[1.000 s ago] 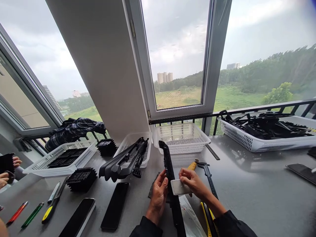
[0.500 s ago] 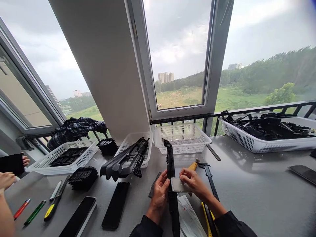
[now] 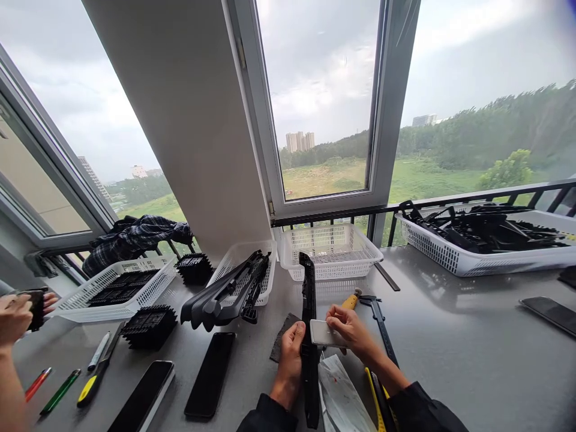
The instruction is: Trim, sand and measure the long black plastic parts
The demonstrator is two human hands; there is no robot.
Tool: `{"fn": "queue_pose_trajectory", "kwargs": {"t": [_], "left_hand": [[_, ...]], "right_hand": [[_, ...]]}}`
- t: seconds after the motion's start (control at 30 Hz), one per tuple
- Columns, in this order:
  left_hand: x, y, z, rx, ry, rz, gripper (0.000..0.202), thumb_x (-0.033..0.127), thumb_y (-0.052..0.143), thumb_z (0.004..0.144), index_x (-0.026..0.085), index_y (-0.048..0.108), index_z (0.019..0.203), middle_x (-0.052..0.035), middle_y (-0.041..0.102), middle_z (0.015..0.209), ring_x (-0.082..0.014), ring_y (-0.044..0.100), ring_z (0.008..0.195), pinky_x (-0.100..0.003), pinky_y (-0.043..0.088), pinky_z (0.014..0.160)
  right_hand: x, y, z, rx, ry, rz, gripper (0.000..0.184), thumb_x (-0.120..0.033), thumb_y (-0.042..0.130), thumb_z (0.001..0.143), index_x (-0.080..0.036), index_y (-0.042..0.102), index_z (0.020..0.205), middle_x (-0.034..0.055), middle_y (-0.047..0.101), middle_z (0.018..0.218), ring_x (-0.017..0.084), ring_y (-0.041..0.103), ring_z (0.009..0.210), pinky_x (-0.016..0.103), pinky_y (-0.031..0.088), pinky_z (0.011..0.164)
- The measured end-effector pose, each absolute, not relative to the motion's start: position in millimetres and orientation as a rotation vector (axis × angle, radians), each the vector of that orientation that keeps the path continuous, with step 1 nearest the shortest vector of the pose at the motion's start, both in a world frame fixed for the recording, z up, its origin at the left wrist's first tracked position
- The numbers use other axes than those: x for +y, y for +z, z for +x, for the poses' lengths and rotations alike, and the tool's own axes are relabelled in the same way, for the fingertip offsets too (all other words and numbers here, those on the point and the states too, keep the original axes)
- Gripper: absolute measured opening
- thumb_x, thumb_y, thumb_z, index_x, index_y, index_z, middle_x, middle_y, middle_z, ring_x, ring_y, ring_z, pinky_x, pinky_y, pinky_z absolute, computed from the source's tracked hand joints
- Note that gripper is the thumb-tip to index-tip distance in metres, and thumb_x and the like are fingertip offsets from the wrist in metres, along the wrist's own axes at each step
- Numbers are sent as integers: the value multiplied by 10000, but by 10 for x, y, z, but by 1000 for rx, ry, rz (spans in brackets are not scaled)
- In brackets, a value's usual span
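Observation:
My left hand (image 3: 290,360) is closed around the lower part of a long black plastic strip (image 3: 308,300) that stands on edge, pointing away from me. My right hand (image 3: 351,333) pinches a small pale grey flat block (image 3: 323,333) and presses it against the strip's right side. Under my wrists lies a clear plastic bag (image 3: 342,396), and a dark cloth patch (image 3: 281,336) rests left of the strip.
White baskets stand along the window: an empty one (image 3: 333,252), one with long black parts (image 3: 238,288), one with black trays (image 3: 112,288), and a large one (image 3: 477,240) at right. Phones (image 3: 209,375), pens (image 3: 58,390), a caliper (image 3: 382,324) lie on the grey table. Another person's hands (image 3: 18,315) work at far left.
The strip has turned more upright on its edge and my left hand has slid down it. The other person's hands at left have shifted, now holding a small dark item.

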State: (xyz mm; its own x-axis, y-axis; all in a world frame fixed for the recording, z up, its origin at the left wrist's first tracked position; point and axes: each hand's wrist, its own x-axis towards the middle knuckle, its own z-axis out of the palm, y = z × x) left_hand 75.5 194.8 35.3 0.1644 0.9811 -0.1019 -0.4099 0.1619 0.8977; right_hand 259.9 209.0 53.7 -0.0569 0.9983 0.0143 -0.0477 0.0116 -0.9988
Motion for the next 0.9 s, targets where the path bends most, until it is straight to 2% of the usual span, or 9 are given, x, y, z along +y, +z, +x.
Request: {"fn": "queue_pose_trajectory", "kwargs": {"t": [0.27, 0.4, 0.6, 0.8, 0.9], "left_hand": [[1951, 356, 792, 833, 1184, 861, 662, 781, 870, 752, 178, 600, 786, 46, 533, 691, -96, 419, 607, -249, 361, 577], [1975, 336, 768, 841, 1208, 850, 676, 785, 897, 709, 176, 612, 775, 42, 551, 697, -100, 432, 629, -246, 375, 595], [1980, 333, 764, 829, 1192, 819, 658, 775, 882, 745, 170, 640, 839, 35, 569, 719, -106, 452, 623, -256, 387, 599], [1978, 317, 800, 830, 1212, 814, 708, 803, 919, 653, 161, 680, 835, 20, 612, 741, -120, 491, 669, -258, 413, 639], [1976, 330, 786, 823, 1201, 813, 682, 787, 910, 688, 163, 674, 830, 16, 613, 738, -120, 492, 664, -260, 414, 639]], "right_hand": [[2065, 538, 2536, -1211, 1246, -1144, 417, -629, 671, 823, -246, 509, 797, -74, 472, 652, 90, 423, 443, 200, 374, 329], [2048, 543, 2465, -1255, 1297, -1121, 437, -640, 697, 800, -240, 519, 797, -65, 512, 640, 88, 424, 439, 202, 369, 330], [2074, 565, 2577, -1251, 1284, -1130, 421, -621, 699, 815, -244, 512, 802, -71, 511, 640, 83, 427, 455, 177, 369, 336], [2061, 545, 2463, -1272, 1314, -1114, 421, -628, 693, 807, -248, 512, 802, -71, 531, 630, 90, 445, 444, 188, 372, 345], [2073, 558, 2496, -1268, 1292, -1119, 422, -620, 708, 787, -245, 515, 778, -65, 532, 628, 90, 436, 448, 189, 358, 349]]}}
